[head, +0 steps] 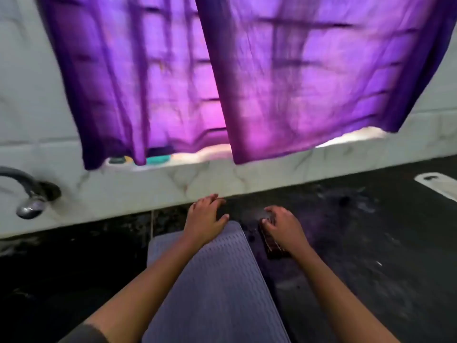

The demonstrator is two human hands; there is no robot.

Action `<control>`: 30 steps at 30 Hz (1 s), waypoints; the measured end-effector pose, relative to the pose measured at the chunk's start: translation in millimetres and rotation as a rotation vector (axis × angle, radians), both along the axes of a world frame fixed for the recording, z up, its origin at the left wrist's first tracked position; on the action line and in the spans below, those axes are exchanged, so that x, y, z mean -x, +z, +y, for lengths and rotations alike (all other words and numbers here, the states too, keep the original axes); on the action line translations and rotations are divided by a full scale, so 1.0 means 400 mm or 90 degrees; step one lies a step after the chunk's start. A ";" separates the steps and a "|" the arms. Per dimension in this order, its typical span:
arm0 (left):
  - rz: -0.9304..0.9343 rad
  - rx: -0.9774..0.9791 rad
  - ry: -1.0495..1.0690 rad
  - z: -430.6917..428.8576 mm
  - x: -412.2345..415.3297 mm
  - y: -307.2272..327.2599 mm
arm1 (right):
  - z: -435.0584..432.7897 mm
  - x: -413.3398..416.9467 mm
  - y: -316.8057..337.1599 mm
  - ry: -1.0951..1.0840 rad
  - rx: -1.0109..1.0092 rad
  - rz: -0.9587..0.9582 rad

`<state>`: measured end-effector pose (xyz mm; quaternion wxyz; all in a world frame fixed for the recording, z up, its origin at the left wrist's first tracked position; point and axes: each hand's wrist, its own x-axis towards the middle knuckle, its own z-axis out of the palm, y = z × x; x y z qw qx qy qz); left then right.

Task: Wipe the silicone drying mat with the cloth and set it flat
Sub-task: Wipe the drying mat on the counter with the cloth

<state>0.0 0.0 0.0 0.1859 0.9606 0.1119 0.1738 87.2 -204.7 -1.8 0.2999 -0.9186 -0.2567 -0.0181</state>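
A grey ribbed silicone drying mat (217, 280) lies flat on the dark countertop (358, 256), running from the bottom edge toward the wall. My left hand (205, 219) rests palm down on the mat's far end, fingers spread and reaching past its edge. My right hand (284, 226) sits just right of the mat, fingers curled over a dark folded cloth (273, 246) that lies on the counter. Part of the cloth is hidden under the hand.
A purple curtain (247, 78) hangs over the window above a white marble ledge (222, 177). A dark tap (27, 191) juts out at the left. A white object (437, 184) lies at the far right of the counter. Small items sit on the sill.
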 end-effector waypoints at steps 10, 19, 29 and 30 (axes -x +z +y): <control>0.253 0.014 0.106 -0.039 -0.108 -0.276 | -0.005 -0.136 -0.258 -0.038 0.308 0.152; 0.217 0.017 0.116 0.001 -0.108 -0.314 | 0.027 -0.159 -0.278 -0.063 0.333 -0.031; 0.127 0.022 0.127 0.099 -0.053 -0.328 | 0.146 -0.146 -0.184 -0.037 0.032 0.121; 0.141 0.021 0.119 0.099 -0.052 -0.332 | 0.174 -0.129 -0.182 -0.017 0.033 0.106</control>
